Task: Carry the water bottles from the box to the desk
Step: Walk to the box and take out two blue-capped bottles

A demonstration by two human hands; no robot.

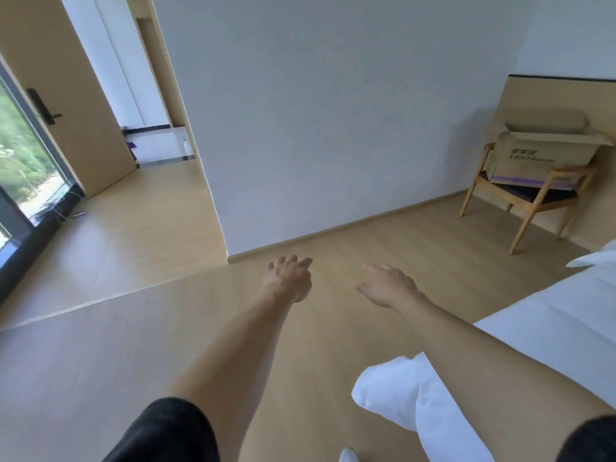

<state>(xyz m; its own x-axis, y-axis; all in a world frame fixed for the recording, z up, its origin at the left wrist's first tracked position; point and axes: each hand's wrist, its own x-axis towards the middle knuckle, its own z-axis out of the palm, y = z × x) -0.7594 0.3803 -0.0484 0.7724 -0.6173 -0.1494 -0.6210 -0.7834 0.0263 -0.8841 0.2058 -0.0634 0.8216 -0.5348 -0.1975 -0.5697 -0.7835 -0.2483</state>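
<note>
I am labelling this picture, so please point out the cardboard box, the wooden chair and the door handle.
cardboard box (530,160): head view, on its printed front side.
wooden chair (526,223): head view, on its front leg.
door handle (45,108): head view, on the black lock plate.

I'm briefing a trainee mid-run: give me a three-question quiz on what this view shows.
1. True or false: the left hand holds a water bottle.
2. The open cardboard box sits on: A) the floor B) a wooden chair C) the bed
3. Fill in: both hands hang over the bare ____ floor.

Key: 1. False; the left hand and the right hand both hold nothing. 2. B. 3. wooden.
</note>
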